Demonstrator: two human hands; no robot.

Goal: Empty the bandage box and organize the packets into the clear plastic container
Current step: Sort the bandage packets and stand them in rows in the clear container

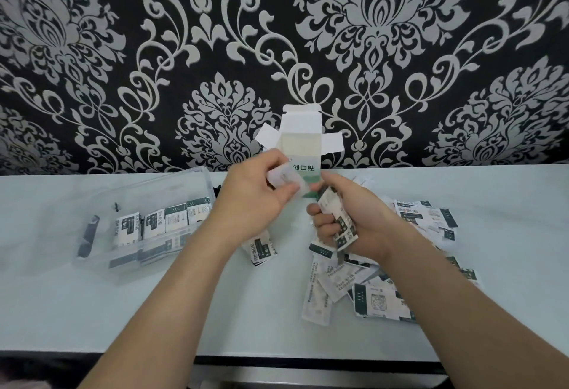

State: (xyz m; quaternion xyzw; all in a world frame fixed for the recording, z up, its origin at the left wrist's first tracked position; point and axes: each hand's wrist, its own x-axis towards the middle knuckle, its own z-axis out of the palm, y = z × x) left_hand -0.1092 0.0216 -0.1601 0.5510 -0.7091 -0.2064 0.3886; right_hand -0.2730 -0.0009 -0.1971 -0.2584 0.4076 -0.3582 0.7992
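The bandage box (300, 142) is standing upright at centre frame, at the far edge of the white bench (492, 191), against the patterned wall (92, 50). Its top flaps are standing open, and the visible upper part of its interior is showing no packets.

The left hand (255, 201) is positioned just in front of the box's lower left corner. Its grip is closing on a small pale, translucent item (284, 177) pinched between thumb and fingers; what that item is cannot be told.

The right hand (354, 222) is sitting right of centre, below the box. Its grip is clenching around a bundle of packets (341, 222), whose ends are protruding above and below the fist.

The clear plastic container (147, 216) is lying in the left part of the frame on the bench. A row of packets (163, 222) is standing on edge inside it, side by side. A dark latch (87, 234) is showing on its left end.

Loose packets (332, 287) are lying scattered across the bench in the lower right, under and beside the right forearm, with more (428, 216) lying at right of centre. One small stack (261, 248) is resting just below the left wrist.
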